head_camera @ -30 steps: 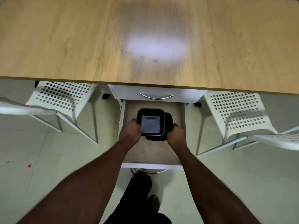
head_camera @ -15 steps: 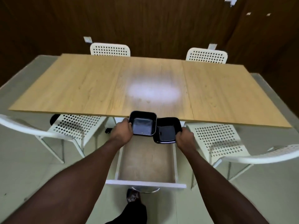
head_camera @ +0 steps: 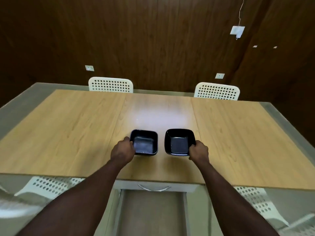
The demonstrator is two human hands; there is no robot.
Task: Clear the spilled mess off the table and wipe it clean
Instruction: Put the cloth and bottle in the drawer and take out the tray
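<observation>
Preparation seems to be the step in hand, not yet the wiping. The left grip point(head_camera: 122, 150) holds the left bowl point(head_camera: 144, 143) by its near left corner, fingers curled on the rim. The right grip point(head_camera: 198, 150) holds the right bowl point(head_camera: 179, 142) in the same way at its near right corner. Both bowls are black, square and look empty. They are side by side near the front middle of the bench point(head_camera: 68, 133), apart from each other. I cannot tell if they rest fully on the wood already. Below the front edge, the drawer point(head_camera: 153, 212) stands open.

No spill shows on the bench, only a pale shine just beyond the bowls. No cloth is in view either. I judge the next move is to let go of both bowls, then find the mess and something to wipe with. The open drawer may catch the legs.
</observation>
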